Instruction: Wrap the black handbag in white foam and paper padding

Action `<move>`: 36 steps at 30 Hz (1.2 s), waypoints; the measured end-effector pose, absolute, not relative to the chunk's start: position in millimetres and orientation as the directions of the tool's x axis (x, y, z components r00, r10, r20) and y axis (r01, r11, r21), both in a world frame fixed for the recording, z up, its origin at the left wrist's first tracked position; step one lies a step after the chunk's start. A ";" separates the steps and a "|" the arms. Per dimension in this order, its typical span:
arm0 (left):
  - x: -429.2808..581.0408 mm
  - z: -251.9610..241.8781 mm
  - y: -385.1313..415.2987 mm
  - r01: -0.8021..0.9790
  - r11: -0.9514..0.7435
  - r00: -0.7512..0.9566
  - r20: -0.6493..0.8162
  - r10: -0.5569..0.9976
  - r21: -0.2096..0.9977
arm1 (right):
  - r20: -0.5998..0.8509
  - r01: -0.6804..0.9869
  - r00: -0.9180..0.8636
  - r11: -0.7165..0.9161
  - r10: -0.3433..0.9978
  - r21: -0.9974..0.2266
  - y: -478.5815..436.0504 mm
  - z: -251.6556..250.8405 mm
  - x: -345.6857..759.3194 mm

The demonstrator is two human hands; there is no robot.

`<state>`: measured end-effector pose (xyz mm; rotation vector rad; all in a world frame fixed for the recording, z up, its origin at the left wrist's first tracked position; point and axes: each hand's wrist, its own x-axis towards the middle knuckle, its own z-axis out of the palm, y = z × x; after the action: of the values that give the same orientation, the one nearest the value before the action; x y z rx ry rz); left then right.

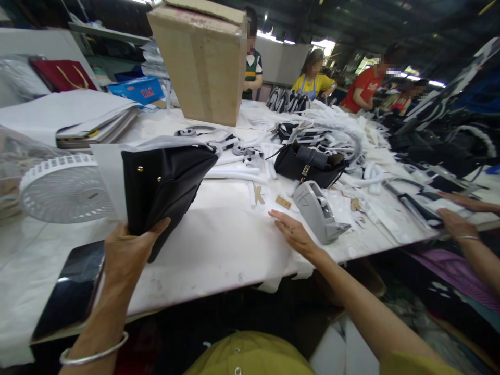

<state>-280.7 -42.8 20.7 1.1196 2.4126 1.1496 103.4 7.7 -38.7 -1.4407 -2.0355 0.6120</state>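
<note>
A black handbag (pixel 166 179) with gold studs on its side is tilted up over the table. White paper sticks out along its top and left side. My left hand (pixel 135 237) grips its lower end, the thumb lying on the black surface. My right hand (pixel 291 232) is over the white tabletop with its fingers stretched out and nothing visible in them. Just right of that hand stands a grey tape dispenser (pixel 318 211). Behind the dispenser lies another black bag (pixel 308 164) with a metal clasp and a dark roll on top.
A white fan (pixel 66 187) and a dark tablet-like slab (pixel 72 286) lie at the left. A tall cardboard box (pixel 203 65) stands behind. Wrapped straps (pixel 332 125) heap up across the back. At the right edge another person's hands (pixel 457 221) touch dark pieces. Several people stand beyond.
</note>
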 end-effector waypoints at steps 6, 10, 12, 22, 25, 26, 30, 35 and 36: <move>-278.5 19.5 -42.0 0.564 0.420 -0.685 0.118 0.719 0.711 | 0.156 0.698 0.015 0.101 0.988 -0.709 52.3 16.3 148.4; -275.5 19.8 -41.3 0.546 0.423 -0.681 0.089 0.726 0.723 | 0.366 0.855 -0.034 0.217 0.930 -0.471 79.9 30.3 161.0; -275.2 20.1 -40.7 0.543 0.438 -0.692 0.086 0.717 0.717 | 0.423 0.913 -0.116 0.264 0.899 -0.311 93.1 31.6 163.0; -277.9 19.5 -41.1 0.552 0.407 -0.683 0.115 0.721 0.728 | 0.286 0.977 -0.215 0.202 0.934 0.073 54.2 17.8 129.5; -279.2 18.4 -41.0 0.561 0.428 -0.693 0.120 0.711 0.709 | 0.118 0.994 -0.108 0.110 0.987 -0.009 -1.6 -3.6 124.9; -279.2 18.2 -40.7 0.563 0.432 -0.697 0.122 0.707 0.705 | 0.066 0.997 -0.070 0.072 0.995 -0.023 -18.1 -12.2 124.4; -275.3 18.6 -39.5 0.590 0.416 -0.675 0.139 0.725 0.693 | -0.010 0.990 -0.036 0.034 0.999 -0.136 -53.4 -38.6 119.6; -267.8 17.4 -44.0 0.634 0.361 -0.609 0.153 0.778 0.684 | -0.117 0.973 -0.081 0.054 0.990 -0.223 -43.5 -39.4 108.2; -267.4 16.1 -45.3 0.639 0.348 -0.593 0.152 0.791 0.686 | -0.126 0.976 -0.096 0.069 0.987 -0.209 -38.2 -36.6 107.7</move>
<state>-267.4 -45.3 16.1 1.2953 2.4021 1.0774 107.7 -38.2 -36.6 -2.0782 -2.2601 0.3727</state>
